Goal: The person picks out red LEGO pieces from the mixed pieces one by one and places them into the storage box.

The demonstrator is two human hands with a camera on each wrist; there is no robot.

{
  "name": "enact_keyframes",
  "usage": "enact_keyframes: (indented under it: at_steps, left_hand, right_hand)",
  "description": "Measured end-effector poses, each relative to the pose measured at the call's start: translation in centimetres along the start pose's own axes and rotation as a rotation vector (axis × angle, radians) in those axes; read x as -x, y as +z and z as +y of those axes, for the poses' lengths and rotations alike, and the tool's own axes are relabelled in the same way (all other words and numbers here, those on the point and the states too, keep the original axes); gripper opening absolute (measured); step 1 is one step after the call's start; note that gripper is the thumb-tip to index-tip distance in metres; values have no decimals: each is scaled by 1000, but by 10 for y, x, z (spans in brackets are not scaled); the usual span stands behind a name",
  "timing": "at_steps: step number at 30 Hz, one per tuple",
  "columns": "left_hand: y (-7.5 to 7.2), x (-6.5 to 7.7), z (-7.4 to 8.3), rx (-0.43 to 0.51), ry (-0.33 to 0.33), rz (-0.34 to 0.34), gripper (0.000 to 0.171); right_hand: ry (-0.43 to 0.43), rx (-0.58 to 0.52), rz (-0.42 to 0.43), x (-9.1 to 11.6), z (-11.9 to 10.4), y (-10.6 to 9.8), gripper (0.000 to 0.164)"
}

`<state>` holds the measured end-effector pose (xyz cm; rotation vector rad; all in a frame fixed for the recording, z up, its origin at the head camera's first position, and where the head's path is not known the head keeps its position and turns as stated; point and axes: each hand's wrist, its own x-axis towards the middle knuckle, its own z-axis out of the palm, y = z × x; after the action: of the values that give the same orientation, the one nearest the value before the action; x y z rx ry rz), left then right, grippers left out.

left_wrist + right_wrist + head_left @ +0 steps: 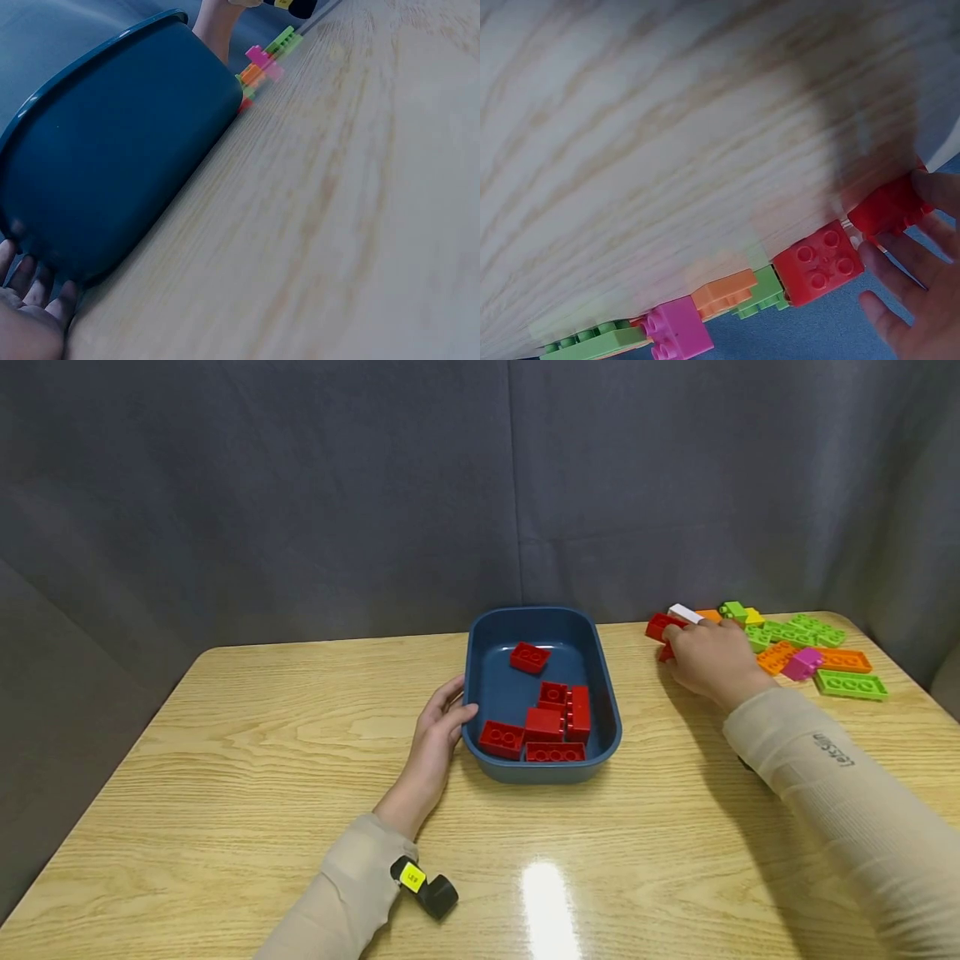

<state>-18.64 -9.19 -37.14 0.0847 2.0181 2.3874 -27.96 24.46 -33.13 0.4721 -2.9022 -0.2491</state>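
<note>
A dark blue bin [487,770] stands mid-table with several red toy building bricks [543,724] inside. My left hand [435,731] rests against its left side, thumb at the rim. In the left wrist view the fingers [39,286] lie against the bin's outer wall. At the back right, my right hand [708,660] pinches a red building brick [889,208] between thumb and fingers. A second red brick [821,262], studs showing, sits right beside that one, close to the fingertips. The head view partly hides both behind the hand.
Around and beyond my right hand lie loose bricks: white [685,613], magenta [802,664], orange [843,660], yellow [753,617] and several green ones [851,685]. A grey curtain [360,502] hangs along the table's back edge. The wooden table [247,760] extends left of the bin.
</note>
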Motion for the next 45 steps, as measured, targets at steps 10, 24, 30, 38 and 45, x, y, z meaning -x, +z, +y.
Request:
enact_keyframes:
  at_steps: [10,24,30,38,45]
  left_hand:
    - [0,0,0,-12,-5,-4,52]
    - [-3,-1,0,0,-7,1,52]
    - [-1,-1,0,6,-9,-2,53]
    - [1,-1,0,14,-5,-1,52]
    - [1,-1,0,-6,-13,10,53]
  right_hand:
    - [1,5,-21,0,0,-1,21]
    - [14,-102,78,-2,0,-5,33]
    - [43,-130,36,0,-3,-10,37]
    - [29,-230,68,3,-21,-23,42]
    - [17,-306,161,4,-36,-34,41]
